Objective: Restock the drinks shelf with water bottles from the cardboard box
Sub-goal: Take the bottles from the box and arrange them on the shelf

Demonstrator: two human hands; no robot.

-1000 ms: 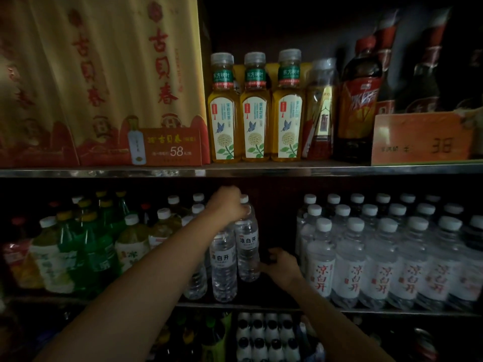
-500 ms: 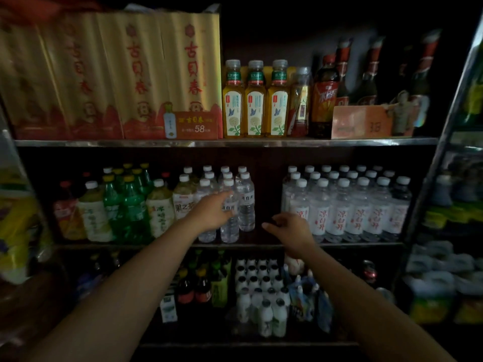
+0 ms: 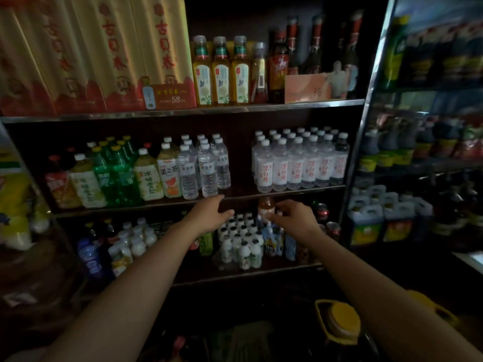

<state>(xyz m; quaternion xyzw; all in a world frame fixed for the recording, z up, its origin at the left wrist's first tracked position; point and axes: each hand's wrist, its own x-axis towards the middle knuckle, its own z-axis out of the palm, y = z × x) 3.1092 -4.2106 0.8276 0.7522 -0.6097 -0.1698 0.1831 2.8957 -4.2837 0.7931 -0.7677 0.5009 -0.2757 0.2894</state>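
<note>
Head view: both hands pulled back off middle shelf (image 3: 287, 190), empty. Left hand (image 3: 209, 214) and right hand (image 3: 294, 219) fingers loosely spread. Clear water bottles (image 3: 206, 165) stand near shelf's front edge; cardboard box unseen. Next fetch likely.

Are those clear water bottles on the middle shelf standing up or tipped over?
Upright: the clear water bottles stand on their bases on the middle shelf, white caps on top.

Shop: price-tagged drinks shelves (image 3: 183, 112)

Clear glossy plastic water bottles (image 3: 206, 167) stand on a shiny metal-edged shelf (image 3: 287, 189).
</note>
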